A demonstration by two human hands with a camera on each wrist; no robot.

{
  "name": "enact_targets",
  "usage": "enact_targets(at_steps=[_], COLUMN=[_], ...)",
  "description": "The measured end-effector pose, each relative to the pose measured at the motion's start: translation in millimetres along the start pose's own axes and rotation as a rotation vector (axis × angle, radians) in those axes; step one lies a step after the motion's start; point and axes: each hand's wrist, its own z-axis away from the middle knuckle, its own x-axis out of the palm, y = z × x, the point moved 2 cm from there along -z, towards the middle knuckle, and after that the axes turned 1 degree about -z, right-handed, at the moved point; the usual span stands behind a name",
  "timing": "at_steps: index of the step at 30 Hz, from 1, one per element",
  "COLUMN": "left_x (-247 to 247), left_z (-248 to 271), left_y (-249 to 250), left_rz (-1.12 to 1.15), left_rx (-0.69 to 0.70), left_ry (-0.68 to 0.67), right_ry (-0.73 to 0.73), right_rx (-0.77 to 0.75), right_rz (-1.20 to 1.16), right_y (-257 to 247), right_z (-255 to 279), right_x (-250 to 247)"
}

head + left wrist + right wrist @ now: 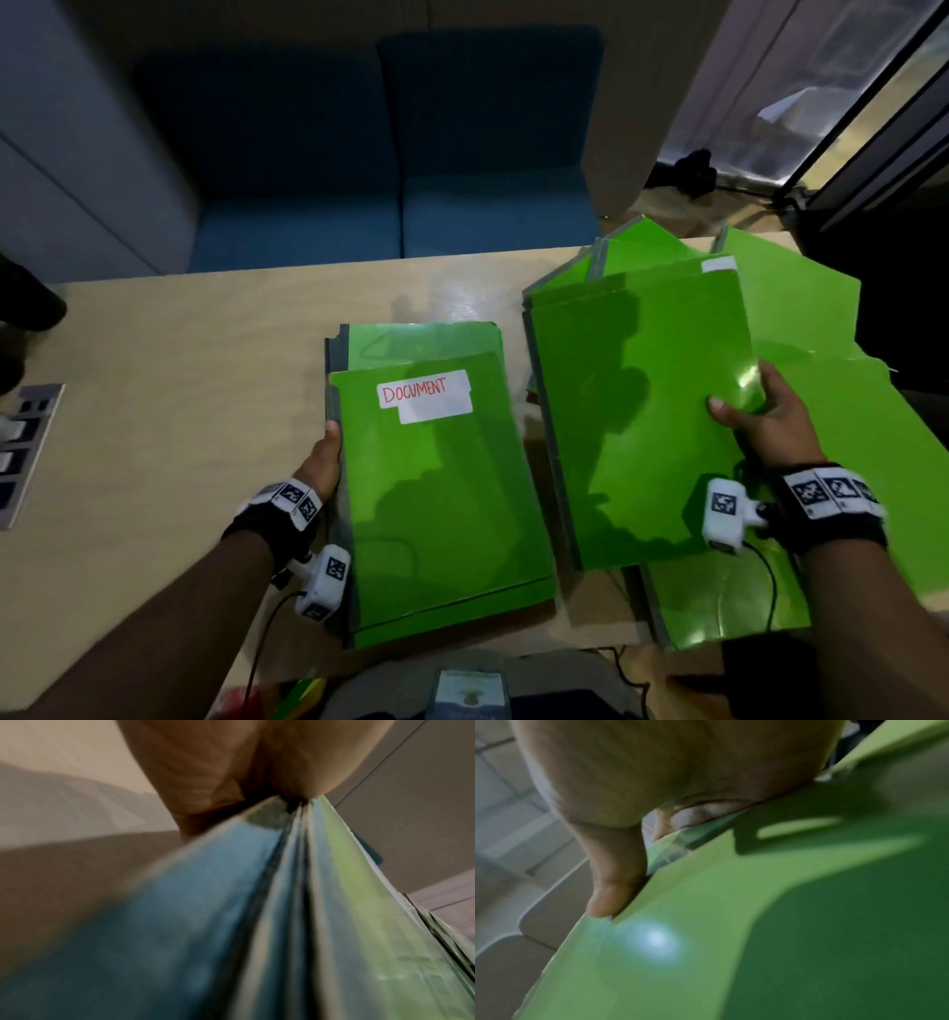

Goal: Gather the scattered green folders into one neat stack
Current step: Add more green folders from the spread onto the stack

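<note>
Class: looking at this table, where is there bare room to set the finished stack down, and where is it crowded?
Bare: the table left of the labelled stack, out to the socket panel, and the strip behind that stack. Crowded: the right side, under overlapping folders.

The left half of the desk (169, 370) is bare wood from near edge to far edge, open for a hand to pass; only the socket panel (25, 452) sits at its left edge. A narrow strip of desk runs between the labelled stack (441, 488) in the middle and the loose folders (642, 411) on the right. The right side is covered by overlapping folders reaching the far right corner. Beyond the far edge stands a blue sofa (400, 221).
</note>
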Motion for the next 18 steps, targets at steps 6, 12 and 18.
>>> enact_targets(at_steps=[6, 12, 18], left_x=[-6.9, -8.4, -11.2], left_z=[-63.5, -48.6, -6.6], left_y=[-42.2, -29.1, -16.2], left_rz=[-0.171, -0.206, -0.260], left_rx=[0.046, 0.074, 0.101], left_ry=[-0.060, -0.051, -0.068], right_ry=[-0.164, -0.362, -0.554], right_rx=[0.100, 0.232, -0.003], right_rz=[-0.226, -0.172, 0.834], right_y=[12.6, 57.5, 58.4], right_z=[23.8, 71.8, 50.4], right_x=[95.4, 176.8, 200.7])
